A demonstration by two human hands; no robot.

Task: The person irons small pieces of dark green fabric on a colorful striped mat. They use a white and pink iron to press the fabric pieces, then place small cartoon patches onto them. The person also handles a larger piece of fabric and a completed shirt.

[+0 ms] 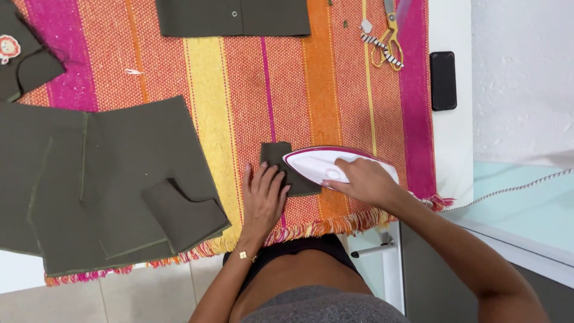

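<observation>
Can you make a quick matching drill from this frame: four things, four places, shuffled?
Things:
1. iron
2. scissors
3. phone
4. left hand

Places:
A. on the bare white tabletop, right of the cloth
B. under the right hand, on the small patch
C. top of the striped cloth, near its right edge
D. flat on the small patch's left side

Pairs: 1-B, 2-C, 3-A, 4-D

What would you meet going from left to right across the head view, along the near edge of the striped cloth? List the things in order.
Large olive fabric pieces → left hand → small olive fabric piece → white iron → right hand → striped cord.
</observation>
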